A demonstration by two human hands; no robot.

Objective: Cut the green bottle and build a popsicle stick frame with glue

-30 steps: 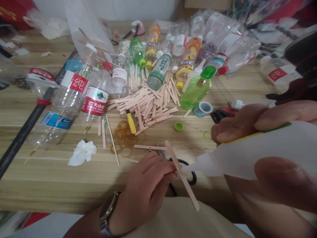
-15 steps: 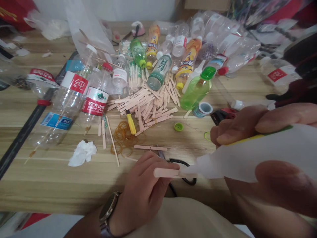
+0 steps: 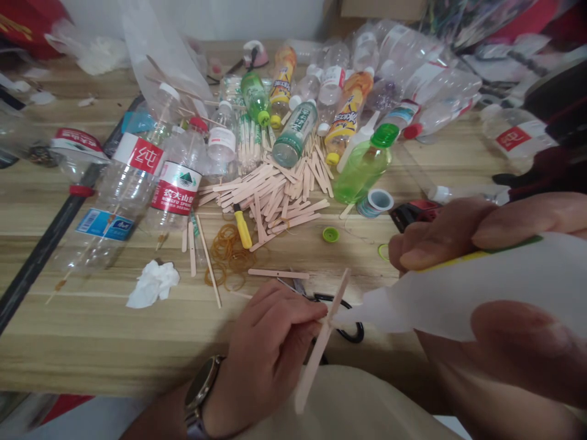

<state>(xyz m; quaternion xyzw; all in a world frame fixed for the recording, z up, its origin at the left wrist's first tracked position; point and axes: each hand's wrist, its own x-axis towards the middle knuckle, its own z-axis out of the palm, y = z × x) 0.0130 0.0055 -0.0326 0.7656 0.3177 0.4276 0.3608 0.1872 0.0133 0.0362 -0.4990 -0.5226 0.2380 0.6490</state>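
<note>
My left hand, with a watch on the wrist, pinches a flat wooden craft stick by its middle. The stick slants from upper right to lower left. Whether the fingertips grip the stick itself or a thin piece at its centre, I cannot tell. My right hand is wrapped round a white squeeze glue bottle, tilted with its narrow nozzle pointing left. That nozzle tip is at the stick's middle, close to my left fingertips. Behind them, scissors with black handles lie partly hidden on the table.
A heap of craft sticks covers the table's middle, with plastic bottles around it, a green bottle among them. Nearer lie a yellow-handled screwdriver, rubber bands, a crumpled tissue and a green cap.
The craft stick in my left fingers has turned from nearly level to a steep slant. The glue bottle has barely moved, its nozzle still at the stick's middle.
</note>
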